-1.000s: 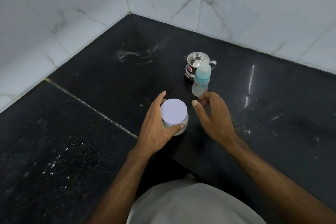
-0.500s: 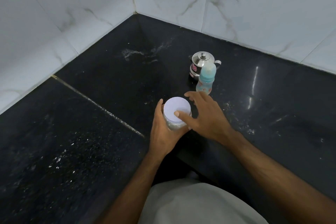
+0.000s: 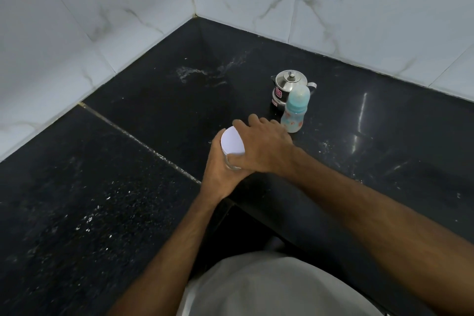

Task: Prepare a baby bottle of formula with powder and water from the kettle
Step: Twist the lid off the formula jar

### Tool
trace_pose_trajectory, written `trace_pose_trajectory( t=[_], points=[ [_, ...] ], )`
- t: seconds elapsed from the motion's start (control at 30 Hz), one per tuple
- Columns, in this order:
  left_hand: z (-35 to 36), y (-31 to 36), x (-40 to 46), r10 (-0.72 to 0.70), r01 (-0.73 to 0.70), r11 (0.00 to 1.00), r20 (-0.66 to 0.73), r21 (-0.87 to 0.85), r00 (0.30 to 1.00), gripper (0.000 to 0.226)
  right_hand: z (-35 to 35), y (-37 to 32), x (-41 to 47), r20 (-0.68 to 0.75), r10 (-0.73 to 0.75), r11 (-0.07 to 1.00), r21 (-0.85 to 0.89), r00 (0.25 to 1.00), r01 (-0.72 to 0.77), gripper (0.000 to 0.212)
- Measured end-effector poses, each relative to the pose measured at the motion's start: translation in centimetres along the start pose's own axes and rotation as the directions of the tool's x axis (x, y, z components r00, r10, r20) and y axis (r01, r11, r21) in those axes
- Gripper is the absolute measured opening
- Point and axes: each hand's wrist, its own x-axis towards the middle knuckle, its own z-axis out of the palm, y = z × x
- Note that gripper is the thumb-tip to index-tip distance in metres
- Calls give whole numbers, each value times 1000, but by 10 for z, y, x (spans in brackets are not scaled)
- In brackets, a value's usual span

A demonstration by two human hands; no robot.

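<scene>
A small clear jar with a pale lilac lid [image 3: 231, 141] stands near the front edge of the black stone counter [image 3: 159, 120]. My left hand [image 3: 220, 174] grips the jar's body from the left and below. My right hand [image 3: 264, 146] lies over the lid, fingers curled round its far rim and thumb on its near rim. Behind my right hand a baby bottle [image 3: 295, 110] with a pale blue cap stands upright. Just behind the bottle sits a small steel kettle [image 3: 287, 87] with its lid on.
White marble-look tiled walls [image 3: 102, 20] meet in a corner at the back of the counter. A seam [image 3: 143, 145] runs diagonally across the counter left of the jar. White specks and smears lie on the stone. My pale shirt shows at the bottom.
My right hand has moved left from beside the jar onto its lid and now grips it. My left hand has stayed round the jar.
</scene>
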Motion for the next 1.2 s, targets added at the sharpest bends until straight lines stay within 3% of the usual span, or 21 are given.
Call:
trace_pose_trajectory(
  t=[0.17,0.33,0.57,0.8,1.0,1.07,1.2],
  points=[
    [21,-5,-8,-63,53,996,-167,-66,984,100,3,-3,8,-3,14,998,-53,1000,-14,85],
    [3,-4,0,-44,47,998,-57,51,997,95,5,-1,17,51,-64,997,52,997,61,79],
    [-9,-6,10,-89,87,988,3,131,996,106,5,6,22,27,-175,985,16,984,175,76],
    [-12,-4,14,-142,117,972,112,201,984,97,-5,22,18,91,-335,942,30,938,334,73],
    [-16,-7,10,-108,90,983,106,161,988,101,-6,2,13,75,-134,981,-128,988,143,76],
    [-14,-4,12,-115,94,979,112,182,987,98,-5,-2,13,87,-126,986,-97,988,134,73],
    [-10,-8,15,-89,68,980,107,189,990,87,-14,3,10,183,-294,955,106,938,278,71]
  ],
)
